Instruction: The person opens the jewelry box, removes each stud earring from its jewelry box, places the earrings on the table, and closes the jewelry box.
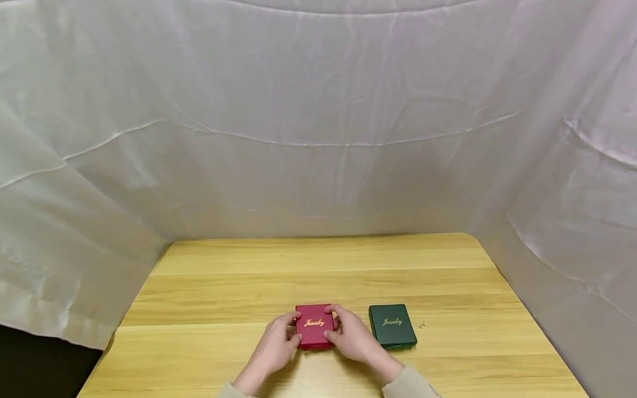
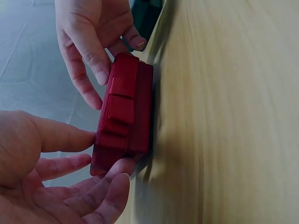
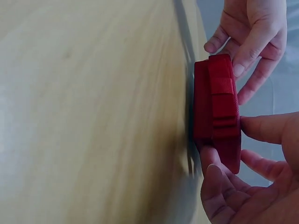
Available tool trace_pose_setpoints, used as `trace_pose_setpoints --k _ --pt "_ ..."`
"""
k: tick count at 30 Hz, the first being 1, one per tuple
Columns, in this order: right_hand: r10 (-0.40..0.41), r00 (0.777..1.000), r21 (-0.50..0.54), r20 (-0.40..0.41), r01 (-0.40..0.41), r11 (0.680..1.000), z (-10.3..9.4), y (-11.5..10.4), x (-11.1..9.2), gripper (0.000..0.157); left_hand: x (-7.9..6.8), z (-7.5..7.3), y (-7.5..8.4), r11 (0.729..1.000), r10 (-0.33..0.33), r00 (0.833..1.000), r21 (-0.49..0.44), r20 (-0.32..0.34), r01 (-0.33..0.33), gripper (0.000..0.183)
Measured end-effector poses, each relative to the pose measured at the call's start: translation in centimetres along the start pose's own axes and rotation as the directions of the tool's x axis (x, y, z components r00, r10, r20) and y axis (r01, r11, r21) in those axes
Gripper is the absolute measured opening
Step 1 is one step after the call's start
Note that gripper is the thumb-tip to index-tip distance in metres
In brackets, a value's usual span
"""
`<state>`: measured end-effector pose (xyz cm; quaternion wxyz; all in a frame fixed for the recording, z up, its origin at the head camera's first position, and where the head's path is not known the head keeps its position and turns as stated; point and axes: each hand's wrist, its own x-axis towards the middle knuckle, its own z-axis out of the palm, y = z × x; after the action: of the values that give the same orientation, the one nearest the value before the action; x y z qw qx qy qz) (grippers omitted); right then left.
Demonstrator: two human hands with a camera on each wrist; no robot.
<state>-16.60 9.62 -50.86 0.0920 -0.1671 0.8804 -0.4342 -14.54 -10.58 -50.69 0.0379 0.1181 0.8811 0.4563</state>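
Observation:
A red jewelry box [image 1: 314, 325] with gold "Jewelry" lettering on its lid is between my two hands, above or on the table. My left hand [image 1: 276, 342] grips its left side with thumb and fingers. On the right side, my right hand [image 1: 354, 338] holds the box, thumb near the front corner and a fingertip on the lid at the back. A ribbed red bow [image 2: 120, 109] runs along the front face, seen in both wrist views. The lid looks shut in the head view. Fingers hide parts of the box's sides.
To the right of my right hand lies a dark green jewelry box [image 1: 393, 326] with the same gold lettering. Both boxes are near the front of the wooden table [image 1: 318, 257]. Pale cloth [image 1: 318, 166] hangs behind the table and on both sides.

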Motion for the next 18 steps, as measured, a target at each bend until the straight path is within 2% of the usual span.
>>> trace_pose_setpoints --k 9,18 --pt "-0.007 1.000 -0.005 -0.008 0.007 1.000 0.43 0.38 -0.26 0.043 -0.35 0.14 -0.16 0.999 -0.014 1.000 0.032 0.004 0.014 0.046" --pt "-0.049 0.999 -0.015 -0.023 0.049 0.999 0.43 0.36 -0.54 0.040 -0.61 0.19 -0.25 0.999 -0.012 1.000 0.048 0.003 0.012 0.046"
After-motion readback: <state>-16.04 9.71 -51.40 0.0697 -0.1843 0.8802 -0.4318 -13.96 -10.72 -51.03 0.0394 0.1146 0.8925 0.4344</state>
